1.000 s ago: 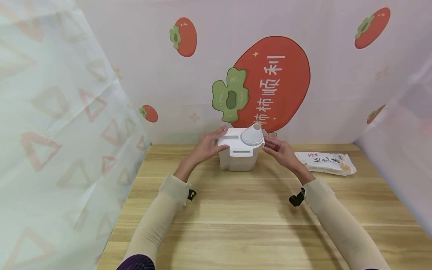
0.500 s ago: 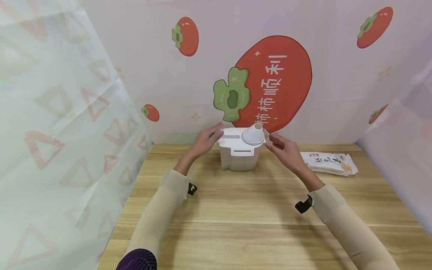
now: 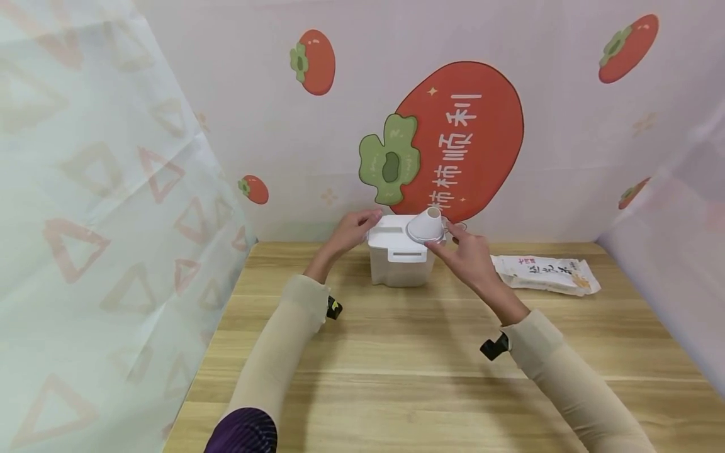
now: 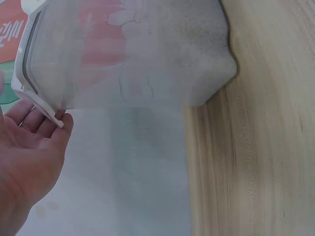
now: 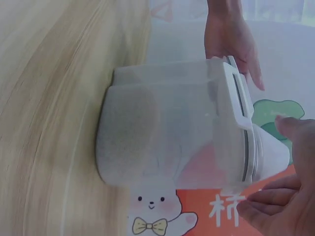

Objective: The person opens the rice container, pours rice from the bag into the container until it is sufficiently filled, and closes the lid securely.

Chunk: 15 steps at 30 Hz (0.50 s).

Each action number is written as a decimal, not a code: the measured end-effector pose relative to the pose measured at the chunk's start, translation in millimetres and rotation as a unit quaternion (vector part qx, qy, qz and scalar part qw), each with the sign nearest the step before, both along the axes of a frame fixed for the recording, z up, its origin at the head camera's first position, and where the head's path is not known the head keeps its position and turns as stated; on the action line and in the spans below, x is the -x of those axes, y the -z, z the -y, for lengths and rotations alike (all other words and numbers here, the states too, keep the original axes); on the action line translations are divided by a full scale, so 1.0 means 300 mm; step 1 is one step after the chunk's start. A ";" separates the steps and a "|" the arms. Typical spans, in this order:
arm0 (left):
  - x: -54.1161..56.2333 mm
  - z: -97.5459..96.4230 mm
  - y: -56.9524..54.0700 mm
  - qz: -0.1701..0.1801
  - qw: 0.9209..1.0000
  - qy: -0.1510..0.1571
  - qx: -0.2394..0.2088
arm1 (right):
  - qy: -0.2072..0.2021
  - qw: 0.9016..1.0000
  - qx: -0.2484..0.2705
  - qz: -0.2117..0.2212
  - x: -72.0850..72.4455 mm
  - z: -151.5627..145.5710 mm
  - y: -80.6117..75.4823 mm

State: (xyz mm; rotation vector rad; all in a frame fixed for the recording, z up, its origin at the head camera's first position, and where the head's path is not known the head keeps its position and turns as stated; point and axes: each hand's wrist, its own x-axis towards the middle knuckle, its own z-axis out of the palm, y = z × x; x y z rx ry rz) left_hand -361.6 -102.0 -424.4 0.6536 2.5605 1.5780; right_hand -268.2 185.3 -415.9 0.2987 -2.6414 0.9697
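Note:
A translucent white storage bin (image 3: 399, 267) with a white lid (image 4: 22, 56) stands on the table, holding a pale grainy fill in its lower part. On the lid's right half sits a cone-shaped spout (image 3: 426, 225). My left hand (image 4: 29, 157) is at the lid's left end, its fingertips hooked around the slanted side latch (image 4: 48, 111). My right hand (image 3: 467, 255) spreads around the right end of the lid, thumb in front and fingers behind. In the right wrist view its thumb and fingers stand apart on either side of the spout.
A white printed food packet (image 3: 546, 275) lies on the wooden table (image 3: 408, 371) right of the bin. Close behind the bin rises a wall sheet (image 3: 340, 138) with persimmon prints. Another patterned sheet (image 3: 102, 264) flanks the table on the left.
My left hand drew back slightly, then came in again at the lid's left end. My right hand moved away, then returned closer to the spout. The bin stays in place.

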 end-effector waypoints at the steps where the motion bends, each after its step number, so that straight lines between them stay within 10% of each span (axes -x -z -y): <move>1: 0.002 -0.003 0.003 0.000 1.000 0.002 0.003 | 0.001 1.000 0.001 -0.002 0.001 0.006 0.001; 15: -0.003 0.001 0.012 -0.012 1.000 0.002 0.017 | 0.014 1.000 0.000 -0.020 0.041 0.026 0.020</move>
